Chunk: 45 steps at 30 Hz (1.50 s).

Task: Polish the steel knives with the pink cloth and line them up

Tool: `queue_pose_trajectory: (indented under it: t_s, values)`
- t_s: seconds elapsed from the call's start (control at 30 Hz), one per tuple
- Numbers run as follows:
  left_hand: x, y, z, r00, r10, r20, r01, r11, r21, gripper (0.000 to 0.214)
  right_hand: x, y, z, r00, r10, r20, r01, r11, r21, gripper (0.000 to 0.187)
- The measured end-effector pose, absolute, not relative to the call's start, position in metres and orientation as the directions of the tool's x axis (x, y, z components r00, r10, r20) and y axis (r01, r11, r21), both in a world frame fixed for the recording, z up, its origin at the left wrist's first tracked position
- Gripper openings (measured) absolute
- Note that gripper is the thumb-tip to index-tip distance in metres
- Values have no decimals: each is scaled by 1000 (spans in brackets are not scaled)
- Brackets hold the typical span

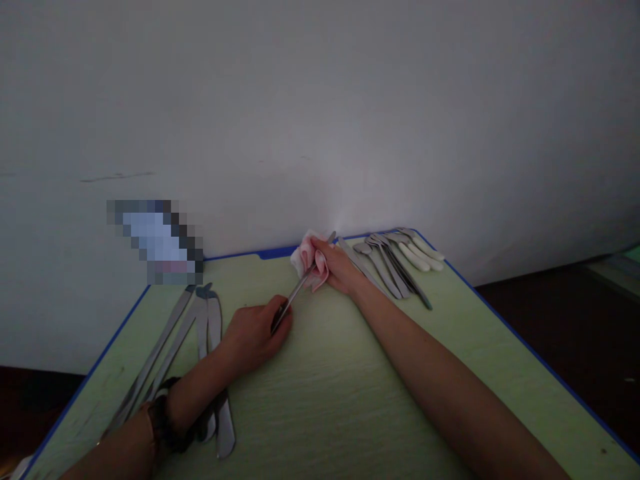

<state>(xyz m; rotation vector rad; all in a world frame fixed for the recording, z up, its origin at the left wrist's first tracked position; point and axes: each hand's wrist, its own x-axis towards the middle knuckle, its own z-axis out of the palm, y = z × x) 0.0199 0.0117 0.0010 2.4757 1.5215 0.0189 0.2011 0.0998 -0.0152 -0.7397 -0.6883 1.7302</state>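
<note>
My left hand is closed around one end of a metal table knife, which slants up and away to the right. My right hand grips a crumpled pink-and-white cloth wrapped about the knife's far part. A narrow metal tip pokes out beyond the cloth. Beneath and beside my left forearm lie several long metal knives, partly covered by the arm. Just right of my right hand, several metal spoons and other cutlery are laid out in a row.
The pale green table has a blue edge and stands against a grey wall. Pieces with white handles lie near the far right corner. A blurred-out, phone-like object leans at the far left corner.
</note>
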Motion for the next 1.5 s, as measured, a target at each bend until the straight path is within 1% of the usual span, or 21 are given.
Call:
queue_pose_trajectory:
  t_s: [0.07, 0.13, 0.23, 0.3, 0.4, 0.47, 0.57, 0.67, 0.87, 0.97, 1.07, 1.17, 1.33, 1.5]
  values:
    - [20, 12, 2, 469, 876, -117, 873, -438, 217, 22, 203, 102, -17, -237, 957, -166, -649, -283, -706, 29]
    - [20, 12, 3, 468, 876, -120, 873, -436, 218, 26, 206, 105, -17, -257, 949, -183, -716, -314, -623, 36]
    - [20, 11, 4, 463, 878, -120, 877, -434, 208, 29, 209, 108, -16, -263, 950, -166, -808, -311, -500, 41]
    - [20, 11, 3, 469, 875, -118, 872, -439, 215, 29, 210, 109, -16, -258, 951, -169, -827, -308, -471, 42]
    - [19, 11, 3, 475, 872, -116, 868, -442, 227, 28, 208, 110, -17, -254, 947, -197, -788, -321, -526, 43]
    - [19, 11, 3, 476, 871, -119, 867, -443, 226, 28, 206, 109, -18, -246, 951, -186, -758, -308, -574, 43]
    - [19, 10, 4, 481, 868, -124, 865, -447, 229, 28, 204, 108, -17, -234, 958, -165, -744, -286, -604, 41]
    - [19, 11, 3, 483, 868, -118, 863, -449, 230, 28, 204, 105, -15, -253, 953, -168, -710, -301, -637, 40]
    - [19, 11, 2, 480, 870, -114, 863, -446, 236, 27, 203, 103, -16, -311, 945, -102, -635, -286, -718, 38]
    - [19, 11, 2, 485, 868, -104, 861, -453, 232, 28, 203, 103, -16, -301, 946, -124, -661, -300, -688, 41]
    - [18, 11, 2, 491, 865, -103, 859, -460, 227, 29, 205, 105, -15, -273, 941, -202, -732, -339, -590, 47]
    - [18, 11, 2, 484, 869, -107, 864, -454, 219, 28, 208, 105, -14, -261, 942, -210, -777, -334, -533, 51]
    - [18, 11, 0, 488, 867, -100, 859, -457, 229, 28, 208, 105, -16, -261, 950, -174, -776, -313, -547, 48]
    - [18, 11, 0, 495, 863, -101, 855, -463, 233, 28, 206, 107, -16, -231, 952, -202, -746, -307, -591, 49]
